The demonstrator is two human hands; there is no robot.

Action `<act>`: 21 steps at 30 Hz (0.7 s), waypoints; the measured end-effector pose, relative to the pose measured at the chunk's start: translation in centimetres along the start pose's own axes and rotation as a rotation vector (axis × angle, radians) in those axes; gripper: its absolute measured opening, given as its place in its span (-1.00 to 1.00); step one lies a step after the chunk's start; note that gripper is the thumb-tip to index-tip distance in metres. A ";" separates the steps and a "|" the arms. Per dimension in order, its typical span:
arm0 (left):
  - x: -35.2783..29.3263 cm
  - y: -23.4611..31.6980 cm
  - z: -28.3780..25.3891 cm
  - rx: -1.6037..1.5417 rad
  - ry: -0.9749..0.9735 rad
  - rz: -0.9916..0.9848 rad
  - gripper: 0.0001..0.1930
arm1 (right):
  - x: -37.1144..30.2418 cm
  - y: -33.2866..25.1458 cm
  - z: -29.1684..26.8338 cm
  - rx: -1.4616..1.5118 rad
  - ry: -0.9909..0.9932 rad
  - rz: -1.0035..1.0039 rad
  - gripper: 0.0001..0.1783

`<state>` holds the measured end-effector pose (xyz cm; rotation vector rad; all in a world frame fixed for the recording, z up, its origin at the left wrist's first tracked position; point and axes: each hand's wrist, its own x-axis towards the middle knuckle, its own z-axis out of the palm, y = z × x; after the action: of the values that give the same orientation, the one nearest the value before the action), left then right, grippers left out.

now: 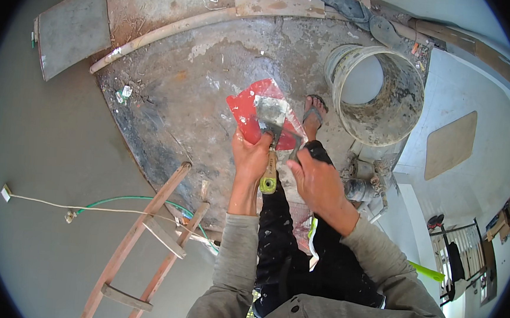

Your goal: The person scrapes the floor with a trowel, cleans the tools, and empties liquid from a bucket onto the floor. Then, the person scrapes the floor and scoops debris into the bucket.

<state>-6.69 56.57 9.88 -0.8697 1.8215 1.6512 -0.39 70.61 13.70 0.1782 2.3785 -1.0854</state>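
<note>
My left hand [250, 157] is closed round a putty knife [270, 169] and a red plastic sheet [245, 111] smeared with white. The putty knife's whitened metal blade lies over the sheet, and its pale handle with a green end points back toward me. My left thumb presses near the neck of the blade. Beside it, my right hand [322, 190] has its fingers curled in at the sheet's lower right corner. A thin dark grey edge shows at those fingertips; what it belongs to is unclear.
A dirty bucket [410, 102] with whitish contents stands ahead on the right, near my sandalled foot [314, 113]. To the left are a wooden ladder [128, 242], a green hose [119, 197] and a grey board [74, 34]. Metal pipe fittings [360, 181] sit at right.
</note>
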 end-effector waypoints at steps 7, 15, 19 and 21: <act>0.4 1.1 -0.6 0.027 -0.068 -0.014 -0.67 | -0.2 0.6 0.1 0.029 -0.006 -0.031 -0.68; 0.6 2.9 -1.2 -0.005 -0.223 -0.078 -0.68 | 0.1 1.2 -1.5 0.021 -0.068 -0.047 -0.67; -0.2 1.8 0.0 0.001 -0.246 -0.012 -0.59 | 3.6 3.2 -1.0 -0.126 0.045 0.097 -0.67; -0.4 2.0 -0.5 0.035 -0.194 -0.089 -0.59 | 1.6 1.5 -0.3 -0.093 0.027 0.045 -0.67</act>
<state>-7.87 56.19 11.57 -0.7375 1.6514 1.5845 -1.39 71.71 12.10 0.2140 2.4316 -0.9546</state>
